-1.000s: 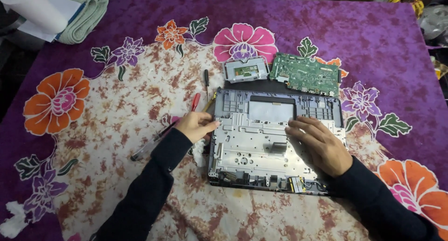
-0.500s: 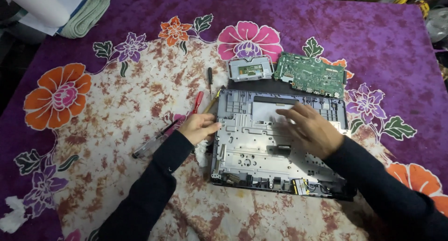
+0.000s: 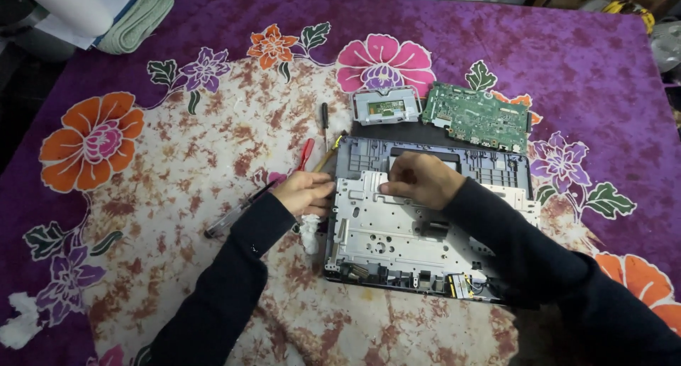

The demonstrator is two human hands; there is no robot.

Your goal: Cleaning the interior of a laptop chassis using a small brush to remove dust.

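An opened laptop base (image 3: 496,169) lies on the flowered cloth, with a silver metal plate (image 3: 397,231) screwed over its inside. My left hand (image 3: 305,193) rests against the base's left edge, fingers curled on the rim. My right hand (image 3: 418,179) lies flat on the upper left part of the metal plate, fingertips pressing its top edge. A green circuit board (image 3: 477,115) and a grey touchpad module (image 3: 385,106) sit just beyond the base.
Screwdrivers lie left of the base: a black one (image 3: 325,120), a red-handled one (image 3: 305,153) and a clear-handled one (image 3: 234,213). A white wad (image 3: 310,231) sits under my left wrist. Folded green cloth and white paper (image 3: 106,11) are at the far left corner.
My right hand has slid from the plate's right middle up and left to its top left edge. My left hand has stayed on the base's left edge.
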